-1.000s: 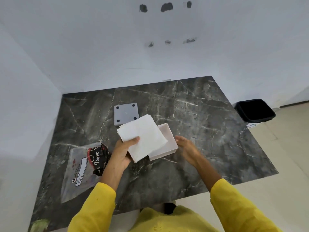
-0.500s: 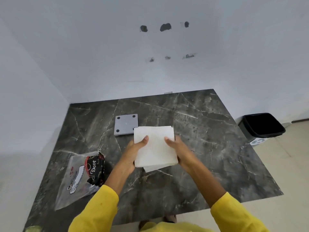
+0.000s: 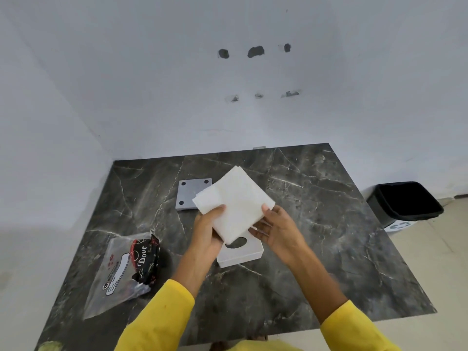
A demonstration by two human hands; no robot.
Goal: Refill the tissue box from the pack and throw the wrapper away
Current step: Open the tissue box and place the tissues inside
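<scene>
Head view, middle of the frame: I hold the stack of tissues (image 3: 236, 202) up above the table (image 3: 329, 224), my left hand (image 3: 206, 230) closed on its lower-left edge with the thumb on top, my right hand (image 3: 277, 230) pinching its lower-right corner while the other fingers spread underneath. As I judge it, I am at the loading step: the tissues are out of the pack but not yet in the tissue box (image 3: 240, 253), which lies just below them near the centre of the frame, white, showing a face with a round dark opening and partly hidden by the stack. The stack looks white, square, soft and slightly fanned at its left corner, so I expect it to sag or splay unless I support both sides. Next I would square the sheets, line them up with the box and ease them in level. A grey plate (image 3: 188, 195) with dark corner dots, perhaps the box's base, lies behind the stack. The wrapper (image 3: 121, 269), clear with black printing, sits at lower left, well apart from the black bin (image 3: 405, 202) at the right edge.
</scene>
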